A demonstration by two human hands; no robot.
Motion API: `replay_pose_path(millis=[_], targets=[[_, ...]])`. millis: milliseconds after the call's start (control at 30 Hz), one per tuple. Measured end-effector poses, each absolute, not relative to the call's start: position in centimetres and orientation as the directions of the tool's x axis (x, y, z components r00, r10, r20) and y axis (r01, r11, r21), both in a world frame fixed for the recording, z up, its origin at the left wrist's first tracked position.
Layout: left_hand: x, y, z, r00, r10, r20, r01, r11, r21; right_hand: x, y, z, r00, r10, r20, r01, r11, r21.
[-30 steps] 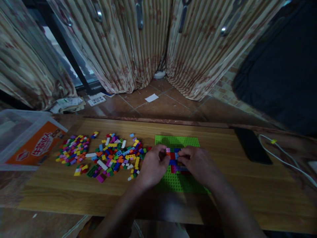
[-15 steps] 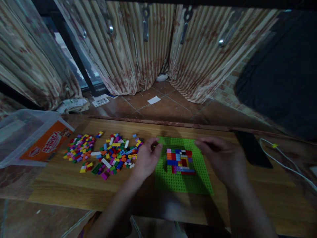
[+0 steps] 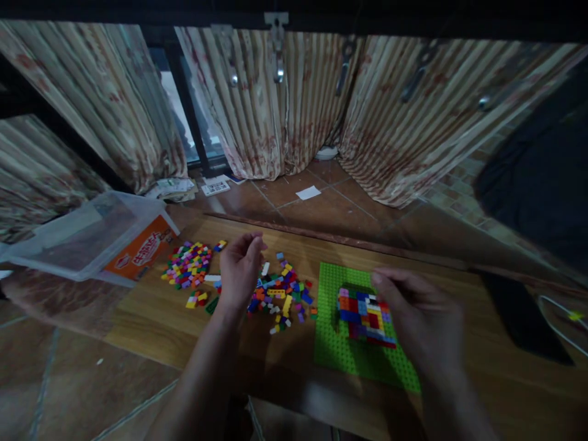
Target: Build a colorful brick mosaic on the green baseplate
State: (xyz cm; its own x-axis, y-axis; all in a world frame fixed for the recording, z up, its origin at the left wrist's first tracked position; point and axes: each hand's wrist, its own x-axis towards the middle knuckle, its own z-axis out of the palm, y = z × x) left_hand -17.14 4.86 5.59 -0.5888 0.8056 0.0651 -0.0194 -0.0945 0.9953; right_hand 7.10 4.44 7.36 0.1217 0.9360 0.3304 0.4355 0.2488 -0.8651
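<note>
A green baseplate lies on the wooden table, with a flat patch of coloured bricks pressed onto it. My right hand hovers just right of that patch, fingers loosely curled and holding nothing. My left hand is raised over a loose pile of small coloured bricks, fingers apart and empty. A second pile of small bricks lies further left.
A clear plastic box with an orange label stands at the table's left end. A black phone and a white cable lie at the right. Curtains hang beyond the far edge, with papers on the tiled floor.
Both hands left the brick patch on the baseplate. My left hand moved left over the loose bricks, my right hand drew back to the right. The camera turned left.
</note>
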Motion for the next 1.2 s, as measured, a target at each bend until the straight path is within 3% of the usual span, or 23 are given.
replay_pose_path(millis=[167, 267, 467, 700, 967, 1067, 1200], targets=[[-19.1, 4.4, 5.9, -0.628, 0.778, 0.035, -0.081, -0.109, 0.991, 3.4, 3.0, 5.3, -0.291, 0.927, 0.236, 0.504, 0.358, -0.786], [-19.8, 4.3, 5.9, -0.637, 0.771, 0.024, -0.094, -0.108, 0.99, 1.7, 2.8, 4.2, -0.404, 0.885, 0.229, 0.52, 0.429, -0.739], [-20.4, 4.0, 5.8, -0.623, 0.782, 0.002, -0.125, -0.102, 0.987, -0.9, 2.8, 2.6, -0.497, 0.84, 0.218, 0.581, 0.509, -0.636], [-20.7, 3.6, 5.5, -0.577, 0.816, -0.038, -0.131, -0.047, 0.99, -3.4, 3.0, 0.9, -0.494, 0.841, 0.223, 0.662, 0.529, -0.53], [-22.2, 3.4, 5.5, -0.578, 0.816, -0.021, -0.079, -0.031, 0.996, -3.4, 3.3, 2.1, -0.556, 0.821, 0.13, 0.629, 0.519, -0.579], [-22.4, 3.2, 5.0, -0.497, 0.868, 0.014, 0.051, 0.013, 0.999, -2.5, 3.6, 3.0, -0.516, 0.848, 0.122, 0.629, 0.472, -0.618], [-21.6, 2.9, 4.3, -0.281, 0.956, 0.09, 0.48, 0.058, 0.876, -1.4, 3.9, 3.5, -0.423, 0.901, 0.096, 0.551, 0.34, -0.762]])
